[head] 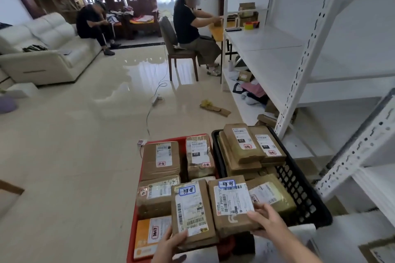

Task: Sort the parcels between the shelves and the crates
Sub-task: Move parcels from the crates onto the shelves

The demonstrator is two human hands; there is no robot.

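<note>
Now, left hand clamps blue-tagged parcel, right hand clamps another; red crate, black crate full, shelves near bare — I reckon sorting barely begun.

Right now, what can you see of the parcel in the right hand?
The parcel is a flat brown cardboard box with a white barcode label and a blue-edged sticker at its far end. The right hand holds its near right corner, fingers on top. It sits level over the gap between the red crate and black crate.
</note>
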